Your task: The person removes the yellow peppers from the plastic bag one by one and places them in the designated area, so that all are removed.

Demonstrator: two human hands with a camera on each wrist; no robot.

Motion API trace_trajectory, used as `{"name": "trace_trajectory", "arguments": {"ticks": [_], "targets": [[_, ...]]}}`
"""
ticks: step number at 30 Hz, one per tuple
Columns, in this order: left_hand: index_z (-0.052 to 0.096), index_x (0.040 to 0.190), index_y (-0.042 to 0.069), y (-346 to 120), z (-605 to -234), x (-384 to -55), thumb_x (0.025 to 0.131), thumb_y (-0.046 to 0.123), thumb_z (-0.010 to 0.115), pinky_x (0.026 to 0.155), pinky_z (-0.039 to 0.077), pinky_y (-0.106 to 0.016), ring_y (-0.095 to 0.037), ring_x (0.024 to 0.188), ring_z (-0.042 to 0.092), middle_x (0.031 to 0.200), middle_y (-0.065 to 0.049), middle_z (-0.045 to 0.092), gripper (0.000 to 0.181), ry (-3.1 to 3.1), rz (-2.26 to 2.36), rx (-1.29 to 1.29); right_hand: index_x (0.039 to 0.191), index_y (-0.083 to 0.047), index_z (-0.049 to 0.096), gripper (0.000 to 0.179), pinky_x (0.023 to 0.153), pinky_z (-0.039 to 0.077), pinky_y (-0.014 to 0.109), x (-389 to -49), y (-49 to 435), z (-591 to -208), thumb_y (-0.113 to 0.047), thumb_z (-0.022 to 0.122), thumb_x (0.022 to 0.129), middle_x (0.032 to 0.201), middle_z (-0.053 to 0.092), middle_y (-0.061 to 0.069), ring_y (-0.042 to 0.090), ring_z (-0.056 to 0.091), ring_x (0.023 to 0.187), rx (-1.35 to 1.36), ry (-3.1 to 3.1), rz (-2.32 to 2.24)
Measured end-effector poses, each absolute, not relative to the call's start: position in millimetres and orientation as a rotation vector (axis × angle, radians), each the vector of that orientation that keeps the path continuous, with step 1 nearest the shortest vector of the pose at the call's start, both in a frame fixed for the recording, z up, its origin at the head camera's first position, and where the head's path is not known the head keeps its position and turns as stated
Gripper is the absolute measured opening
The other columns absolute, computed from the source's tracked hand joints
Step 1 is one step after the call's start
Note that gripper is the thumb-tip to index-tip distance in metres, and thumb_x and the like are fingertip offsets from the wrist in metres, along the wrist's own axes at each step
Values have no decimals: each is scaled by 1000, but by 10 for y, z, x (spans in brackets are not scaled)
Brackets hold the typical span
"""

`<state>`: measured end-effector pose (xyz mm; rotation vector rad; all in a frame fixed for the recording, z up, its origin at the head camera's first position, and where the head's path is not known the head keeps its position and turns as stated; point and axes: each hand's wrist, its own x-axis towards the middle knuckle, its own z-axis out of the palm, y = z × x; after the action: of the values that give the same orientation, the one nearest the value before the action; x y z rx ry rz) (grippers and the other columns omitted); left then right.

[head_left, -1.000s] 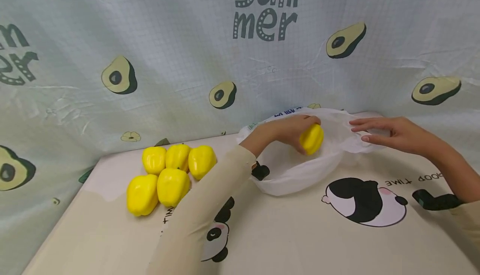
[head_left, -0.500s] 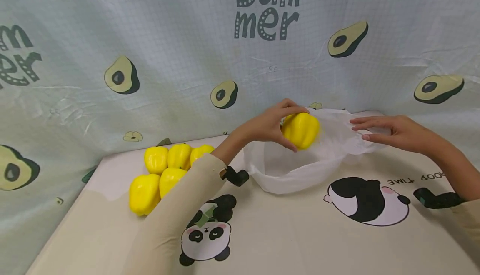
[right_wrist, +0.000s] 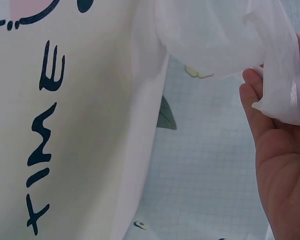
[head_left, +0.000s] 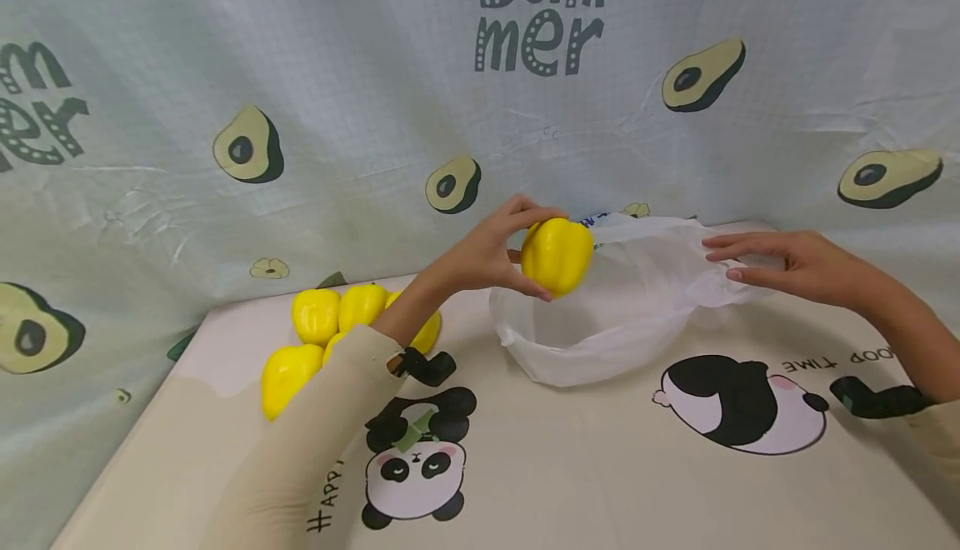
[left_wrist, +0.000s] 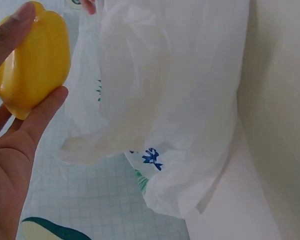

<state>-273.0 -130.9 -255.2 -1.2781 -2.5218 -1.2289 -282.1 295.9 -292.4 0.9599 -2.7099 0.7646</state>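
In the head view my left hand (head_left: 483, 252) grips a yellow bell pepper (head_left: 558, 257) between thumb and fingers, raised above the left side of the white plastic bag (head_left: 592, 360). The left wrist view shows that pepper (left_wrist: 40, 57) clear of the bag, its stem end near the thumb. At the bag's right side, my right hand (head_left: 798, 268) has its fingers extended. A gathered strip of the bag (right_wrist: 285, 85) lies across those fingers in the right wrist view and hides the thumb there. The bag's mouth gapes toward me and no pepper shows inside.
Several yellow bell peppers (head_left: 315, 315) sit grouped at the left of the table (head_left: 570, 475), partly hidden by my left forearm. A curtain with avocado prints (head_left: 360, 117) hangs right behind the table's back edge. Panda drawings mark the tabletop.
My left hand has drawn the pepper out of the bag's mouth and carried it left. My right hand stays nearly still. The left sleeve now covers more of the grouped peppers.
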Motion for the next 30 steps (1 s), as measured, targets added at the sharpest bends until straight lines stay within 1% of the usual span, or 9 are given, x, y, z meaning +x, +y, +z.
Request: {"name": "trace_trajectory", "arguments": {"ticks": [8, 15, 23, 30], "targets": [[55, 144, 9, -1501, -2605, -2611, 67, 9, 96, 89, 60, -34, -22, 121, 47, 125, -6, 44, 87, -2512, -1291, -1247, 124, -23, 74, 35, 83, 39, 1, -2818, 2975, -2956, -14, 78, 90, 135, 59, -26, -25, 41, 118, 982, -2686, 769], [54, 143, 7, -1676, -2656, -2472, 67, 5, 95, 88, 60, -35, -26, 119, 49, 125, -9, 44, 86, -2495, -1324, -1228, 125, -25, 73, 36, 81, 39, 2, -2815, 2984, -2970, -15, 78, 90, 135, 59, -27, -26, 41, 117, 968, -2691, 754], [52, 145, 8, -1823, -2755, -2363, 69, 8, 95, 92, 59, -36, -25, 124, 50, 135, -8, 45, 87, -2529, -1343, -1175, 125, -26, 74, 36, 82, 38, 1, -2800, 3006, -2992, -17, 78, 90, 135, 58, -28, -26, 39, 117, 934, -2701, 735], [47, 147, 4, -1897, -2807, -2320, 71, 9, 94, 93, 58, -37, -27, 128, 49, 143, -9, 44, 90, -2528, -1369, -1183, 125, -26, 74, 36, 82, 37, 1, -2793, 3014, -3013, -16, 78, 90, 136, 58, -27, -26, 39, 117, 947, -2691, 735]]}}
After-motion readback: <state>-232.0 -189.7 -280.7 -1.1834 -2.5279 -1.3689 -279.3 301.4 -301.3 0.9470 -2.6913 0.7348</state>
